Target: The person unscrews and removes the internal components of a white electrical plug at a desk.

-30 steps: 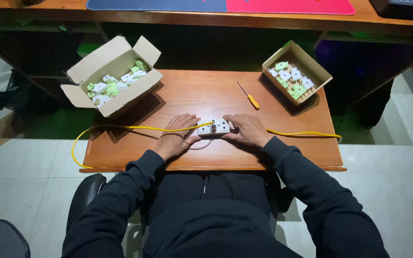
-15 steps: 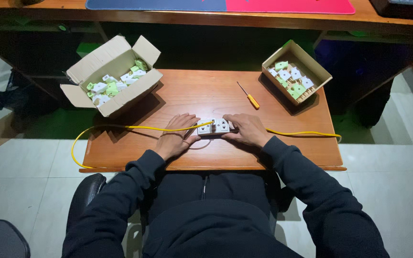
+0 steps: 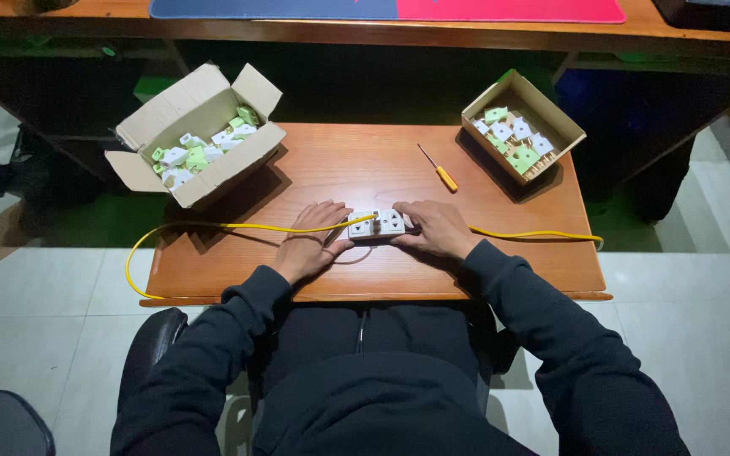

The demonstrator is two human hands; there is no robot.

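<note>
A white socket block (image 3: 377,224) lies on the wooden table (image 3: 365,169) near its front edge. My left hand (image 3: 313,241) rests against the block's left end, fingers spread over the yellow cable (image 3: 213,226) that runs up to it. My right hand (image 3: 435,228) grips the block's right end. The yellow cable (image 3: 542,235) continues to the right past my right hand. Both arms wear dark sleeves.
An open cardboard box (image 3: 196,135) of white and green parts stands at the table's back left. A smaller open box (image 3: 524,127) of similar parts sits at the back right. A screwdriver with a yellow handle (image 3: 439,171) lies between them. A higher desk edge (image 3: 382,29) runs behind.
</note>
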